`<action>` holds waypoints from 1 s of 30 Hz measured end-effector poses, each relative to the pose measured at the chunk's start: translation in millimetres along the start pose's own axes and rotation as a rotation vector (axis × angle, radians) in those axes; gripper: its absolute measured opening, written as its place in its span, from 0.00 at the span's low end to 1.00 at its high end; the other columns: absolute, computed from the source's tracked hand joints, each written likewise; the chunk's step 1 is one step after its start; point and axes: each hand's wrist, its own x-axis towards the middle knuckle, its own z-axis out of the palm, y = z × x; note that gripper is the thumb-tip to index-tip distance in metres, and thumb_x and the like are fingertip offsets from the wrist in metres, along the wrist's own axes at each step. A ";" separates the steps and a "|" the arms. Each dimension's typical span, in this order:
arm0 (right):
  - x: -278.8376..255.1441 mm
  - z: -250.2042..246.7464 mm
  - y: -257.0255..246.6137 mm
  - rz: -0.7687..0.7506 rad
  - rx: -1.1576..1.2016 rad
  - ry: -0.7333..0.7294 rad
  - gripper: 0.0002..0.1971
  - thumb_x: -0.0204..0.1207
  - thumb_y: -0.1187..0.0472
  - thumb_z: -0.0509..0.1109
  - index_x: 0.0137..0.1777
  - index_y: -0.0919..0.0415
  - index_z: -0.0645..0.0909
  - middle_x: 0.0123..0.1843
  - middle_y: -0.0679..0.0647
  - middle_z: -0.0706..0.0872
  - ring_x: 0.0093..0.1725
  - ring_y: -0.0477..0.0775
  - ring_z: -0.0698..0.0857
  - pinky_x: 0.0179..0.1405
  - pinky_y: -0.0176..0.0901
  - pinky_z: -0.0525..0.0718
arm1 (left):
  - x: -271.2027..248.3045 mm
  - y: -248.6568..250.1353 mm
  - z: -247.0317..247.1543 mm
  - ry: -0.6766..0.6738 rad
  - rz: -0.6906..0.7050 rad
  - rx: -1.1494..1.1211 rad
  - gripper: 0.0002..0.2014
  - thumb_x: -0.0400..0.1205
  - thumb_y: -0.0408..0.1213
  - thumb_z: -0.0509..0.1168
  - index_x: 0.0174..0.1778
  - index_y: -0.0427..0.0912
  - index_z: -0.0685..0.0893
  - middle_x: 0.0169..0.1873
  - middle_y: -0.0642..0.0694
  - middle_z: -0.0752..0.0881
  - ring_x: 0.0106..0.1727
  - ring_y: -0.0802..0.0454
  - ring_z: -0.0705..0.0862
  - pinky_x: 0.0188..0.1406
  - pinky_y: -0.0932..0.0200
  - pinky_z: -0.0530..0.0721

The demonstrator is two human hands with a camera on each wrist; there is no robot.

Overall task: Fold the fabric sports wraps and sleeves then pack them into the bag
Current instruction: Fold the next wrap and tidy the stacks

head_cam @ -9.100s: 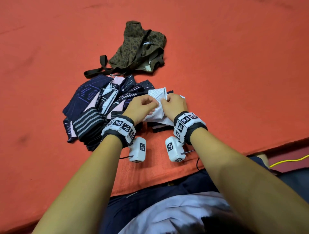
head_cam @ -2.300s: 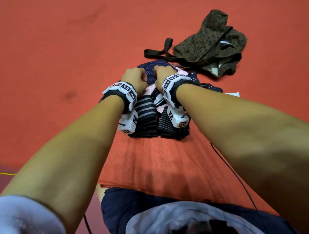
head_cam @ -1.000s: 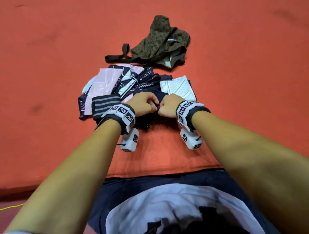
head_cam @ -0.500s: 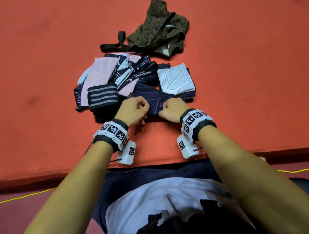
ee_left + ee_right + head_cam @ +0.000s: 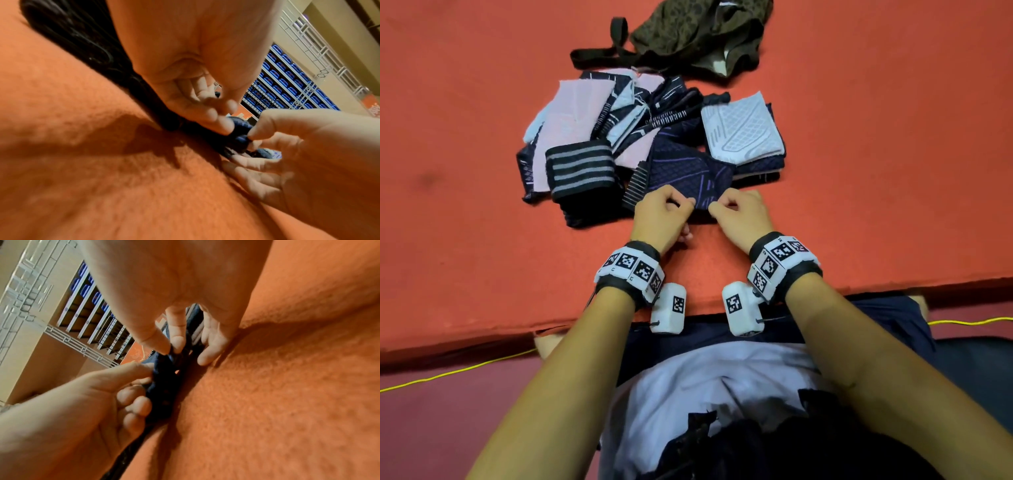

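Note:
A navy sleeve with purple lines lies on the orange mat, in front of the pile. My left hand and right hand both pinch its near edge, a little apart. In the left wrist view my left hand pinches the navy sleeve between thumb and fingers. The right wrist view has my right hand pinching the same navy sleeve. An olive patterned bag lies slumped at the far side, its strap trailing left.
Left of the sleeve sits a black wrap with grey stripes and a loose heap of pink and navy sleeves. A folded white sleeve tops a small stack at the right. The mat's near edge runs by my lap.
Over the last second my two hands have parted from fists pressed together and drawn the navy sleeve's edge nearer to me. The pile and bag have stayed put.

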 end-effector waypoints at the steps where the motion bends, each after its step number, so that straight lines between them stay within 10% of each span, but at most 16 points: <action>1: -0.6 0.1 -1.1 0.007 0.051 -0.014 0.08 0.71 0.55 0.71 0.33 0.56 0.81 0.52 0.53 0.81 0.53 0.53 0.81 0.52 0.42 0.75 | -1.5 -0.1 0.4 0.002 -0.010 -0.002 0.11 0.83 0.39 0.69 0.35 0.42 0.79 0.17 0.45 0.83 0.19 0.49 0.86 0.18 0.63 0.78; 4: -1.5 -4.5 -6.2 0.019 0.210 -0.047 0.10 0.67 0.55 0.70 0.27 0.56 0.79 0.44 0.49 0.80 0.46 0.57 0.87 0.56 0.60 0.88 | -4.6 -0.8 3.7 -0.010 -0.037 -0.035 0.14 0.84 0.42 0.69 0.36 0.40 0.77 0.20 0.42 0.85 0.22 0.46 0.88 0.17 0.62 0.78; 14: 3.9 -4.9 -6.2 0.107 0.563 -0.037 0.23 0.77 0.70 0.73 0.67 0.58 0.69 0.53 0.65 0.86 0.42 0.55 0.88 0.47 0.49 0.90 | -1.4 -5.1 7.8 0.065 -0.010 -0.243 0.12 0.83 0.38 0.70 0.40 0.45 0.72 0.36 0.31 0.90 0.34 0.42 0.92 0.24 0.53 0.84; 19: 1.3 -22.4 -15.8 0.008 0.624 -0.152 0.10 0.76 0.76 0.69 0.47 0.60 0.81 0.41 0.59 0.87 0.41 0.53 0.85 0.40 0.40 0.84 | 7.3 -5.4 3.1 0.084 -0.003 -0.374 0.18 0.81 0.31 0.72 0.48 0.49 0.65 0.34 0.31 0.88 0.37 0.37 0.92 0.28 0.53 0.85; 23: -6.1 -31.0 -7.8 -0.034 0.744 -0.165 0.10 0.71 0.74 0.70 0.48 0.60 0.81 0.45 0.61 0.86 0.46 0.59 0.84 0.46 0.46 0.85 | 5.0 -4.6 1.1 0.063 0.038 -0.407 0.23 0.79 0.24 0.72 0.61 0.47 0.69 0.27 0.44 0.84 0.30 0.47 0.88 0.30 0.57 0.86; 30: -4.3 -33.1 8.5 0.072 0.861 -0.106 0.13 0.73 0.76 0.66 0.51 0.60 0.81 0.47 0.59 0.86 0.45 0.53 0.87 0.46 0.49 0.88 | 1.5 -4.3 2.7 -0.089 0.016 -0.129 0.17 0.79 0.33 0.75 0.64 0.45 0.83 0.28 0.36 0.89 0.25 0.45 0.88 0.23 0.59 0.82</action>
